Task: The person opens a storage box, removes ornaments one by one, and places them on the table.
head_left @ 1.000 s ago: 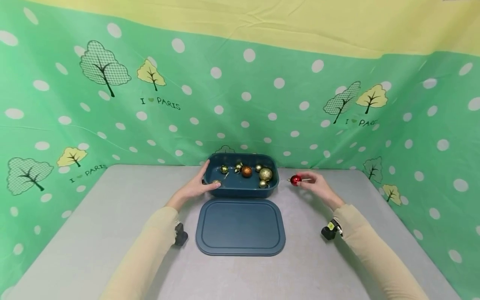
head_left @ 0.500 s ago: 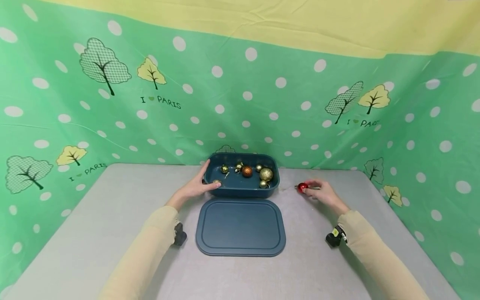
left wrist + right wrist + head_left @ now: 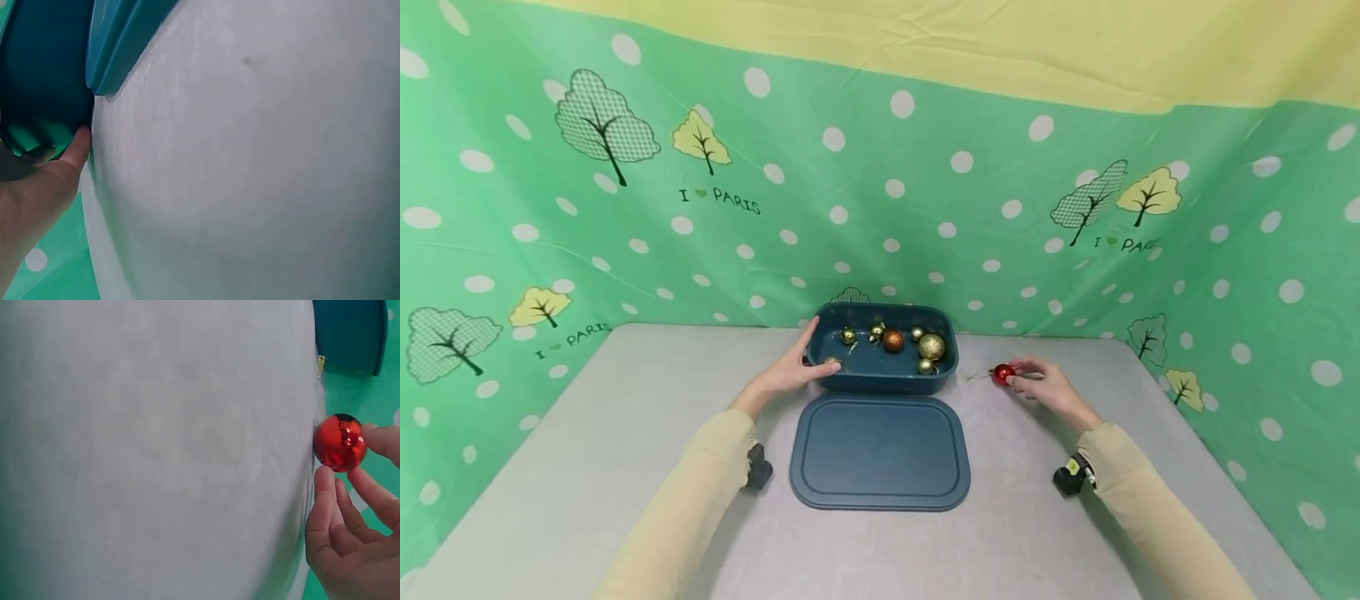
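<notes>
Pinching the red ball only lightly, the right hand could let it roll; the left hand grips the box rim.

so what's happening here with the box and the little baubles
A person sits at a grey table with an open dark blue box holding several gold and copper baubles. The left hand grips the box's near left corner. The right hand pinches a red bauble low over the table, to the right of the box and outside it. The box's lid lies flat in front of the box.
</notes>
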Demonstrator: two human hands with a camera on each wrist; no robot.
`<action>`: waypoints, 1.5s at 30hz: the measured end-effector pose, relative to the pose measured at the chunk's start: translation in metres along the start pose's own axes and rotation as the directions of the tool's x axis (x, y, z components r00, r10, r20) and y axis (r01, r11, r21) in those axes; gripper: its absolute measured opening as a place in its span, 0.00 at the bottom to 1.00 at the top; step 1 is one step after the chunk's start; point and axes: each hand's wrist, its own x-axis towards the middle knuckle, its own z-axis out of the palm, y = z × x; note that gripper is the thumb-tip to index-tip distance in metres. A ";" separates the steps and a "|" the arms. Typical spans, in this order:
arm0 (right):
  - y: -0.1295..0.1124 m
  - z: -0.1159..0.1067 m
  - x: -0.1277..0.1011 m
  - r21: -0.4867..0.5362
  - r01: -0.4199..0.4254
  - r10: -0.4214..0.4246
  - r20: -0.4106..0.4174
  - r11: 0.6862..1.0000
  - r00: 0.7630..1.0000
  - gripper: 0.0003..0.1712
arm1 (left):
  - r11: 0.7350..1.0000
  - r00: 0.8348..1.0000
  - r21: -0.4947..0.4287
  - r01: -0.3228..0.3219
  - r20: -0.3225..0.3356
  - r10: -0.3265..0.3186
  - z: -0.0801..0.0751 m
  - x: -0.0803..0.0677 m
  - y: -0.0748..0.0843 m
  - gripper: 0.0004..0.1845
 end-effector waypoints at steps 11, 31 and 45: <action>-0.016 -0.003 -0.006 -0.039 0.093 -0.095 -0.078 0.995 0.992 0.23 | 1.000 1.000 0.005 -0.011 -0.004 0.011 -0.001 -0.002 0.002 0.56; -0.057 0.038 -0.004 0.074 0.204 -0.200 -0.060 0.976 0.978 0.20 | 0.998 0.999 -0.051 0.019 0.041 -0.017 -0.004 -0.017 0.037 0.51; -0.092 0.059 0.009 0.178 0.246 -0.243 -0.037 0.953 0.969 0.21 | 0.998 0.999 -0.058 0.014 0.032 -0.012 -0.004 -0.020 0.041 0.51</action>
